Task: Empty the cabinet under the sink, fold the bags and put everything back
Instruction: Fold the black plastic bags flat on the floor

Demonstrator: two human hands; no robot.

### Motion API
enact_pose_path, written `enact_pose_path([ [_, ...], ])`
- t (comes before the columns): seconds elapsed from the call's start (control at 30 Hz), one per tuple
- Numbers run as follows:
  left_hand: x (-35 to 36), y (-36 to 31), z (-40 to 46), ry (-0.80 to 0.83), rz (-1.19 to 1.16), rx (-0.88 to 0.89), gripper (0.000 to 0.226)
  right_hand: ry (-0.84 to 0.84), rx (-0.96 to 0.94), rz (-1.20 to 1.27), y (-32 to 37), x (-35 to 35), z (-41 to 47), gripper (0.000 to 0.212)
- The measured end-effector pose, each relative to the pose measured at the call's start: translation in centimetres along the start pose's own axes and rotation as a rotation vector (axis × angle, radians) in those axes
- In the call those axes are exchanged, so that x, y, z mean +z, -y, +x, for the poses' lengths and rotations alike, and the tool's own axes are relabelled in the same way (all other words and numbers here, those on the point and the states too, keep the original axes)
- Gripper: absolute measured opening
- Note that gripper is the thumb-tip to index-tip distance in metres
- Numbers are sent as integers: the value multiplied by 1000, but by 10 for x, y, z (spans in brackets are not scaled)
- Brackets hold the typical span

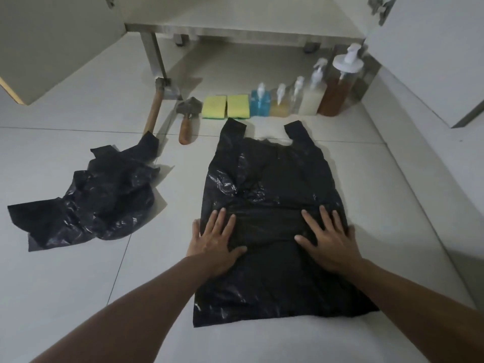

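Left hand (216, 241) and right hand (328, 239), fingers spread flat, press the black bag (272, 179), with 2 sponges (226, 106) and apparently 5 bottles (309, 95) beyond its handles.

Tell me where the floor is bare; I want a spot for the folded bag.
Bare tile lies between the flat bag and the crumpled bag, and right of the flat bag toward the white cabinet door. Crowded: the row of sponges and bottles beyond the bag's handles, where both hands press it.

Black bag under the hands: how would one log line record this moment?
stage: flattening | left hand open, right hand open, both on black bag | crumpled bag waiting
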State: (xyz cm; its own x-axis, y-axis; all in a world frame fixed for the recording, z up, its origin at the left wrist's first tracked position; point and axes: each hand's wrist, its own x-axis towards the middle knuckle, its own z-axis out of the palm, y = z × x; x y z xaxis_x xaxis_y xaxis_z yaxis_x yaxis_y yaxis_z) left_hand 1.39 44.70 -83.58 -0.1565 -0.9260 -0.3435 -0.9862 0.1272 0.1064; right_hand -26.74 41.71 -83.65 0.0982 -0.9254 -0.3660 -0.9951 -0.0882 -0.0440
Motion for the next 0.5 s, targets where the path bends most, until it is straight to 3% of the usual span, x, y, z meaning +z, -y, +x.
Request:
enact_pose_path([
  [0.07, 1, 7, 3, -9, -3, -46, 80, 12, 41, 2, 0, -2, 1, 76],
  [0.13, 1, 6, -2, -126, -50, -78, 80, -39, 52, 7, 4, -6, -4, 77],
  [0.27, 10, -15, -24, -314, -50, 116, 79, -125, -115, -63, 14, -9, -29, 83],
  [0.5, 55, -18, -48, -226, 10, 148, 76, -124, -180, -64, 7, 43, -69, 74],
])
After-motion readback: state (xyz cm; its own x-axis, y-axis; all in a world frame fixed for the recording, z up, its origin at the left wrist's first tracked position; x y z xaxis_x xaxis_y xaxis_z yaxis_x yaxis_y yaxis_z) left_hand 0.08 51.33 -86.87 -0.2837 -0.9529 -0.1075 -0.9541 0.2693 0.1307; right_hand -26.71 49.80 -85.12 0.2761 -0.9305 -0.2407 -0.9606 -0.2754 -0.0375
